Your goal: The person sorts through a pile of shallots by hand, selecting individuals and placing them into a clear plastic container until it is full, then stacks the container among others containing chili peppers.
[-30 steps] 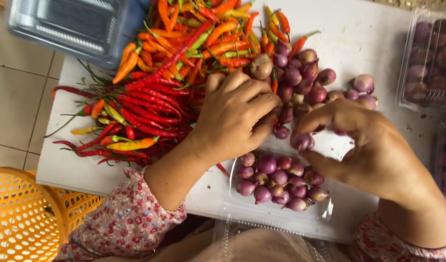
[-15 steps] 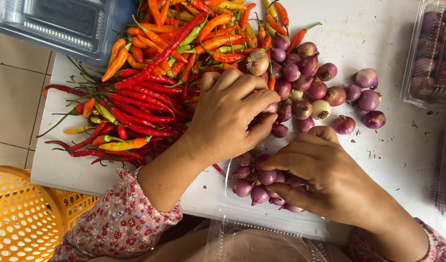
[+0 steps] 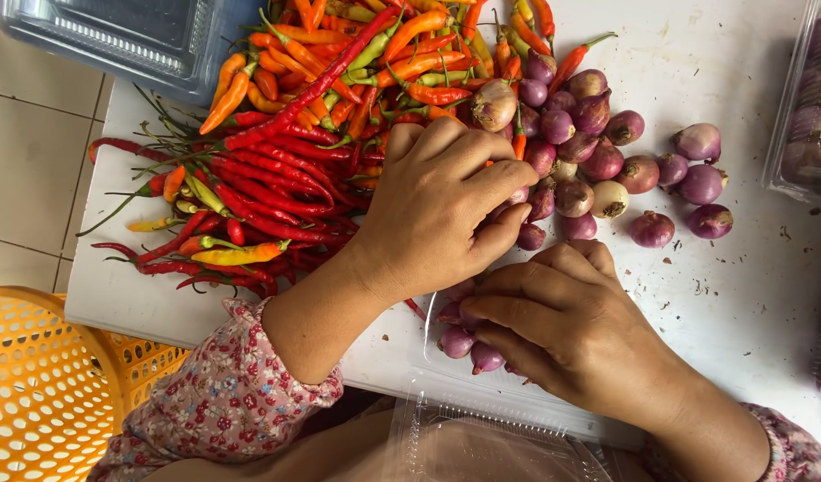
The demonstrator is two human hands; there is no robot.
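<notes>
Our right hand (image 3: 562, 326), fingers pressed together, covers shallots in the clear tray (image 3: 482, 388); our left hand (image 3: 437, 210) pinches a loose shallot (image 3: 530, 236); many shallots (image 3: 642, 174) remain mid-table.

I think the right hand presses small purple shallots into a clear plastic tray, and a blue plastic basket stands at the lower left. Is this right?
Not quite. The head view shows the plastic basket at the lower left is orange, not blue. The rest holds: the right hand rests on small purple shallots in the clear plastic tray.

Left hand (image 3: 437, 210) on the shallot pile (image 3: 598, 161) beside chillies (image 3: 286, 170), right hand (image 3: 562, 326) over shallots in a clear tray (image 3: 446, 361).
</notes>
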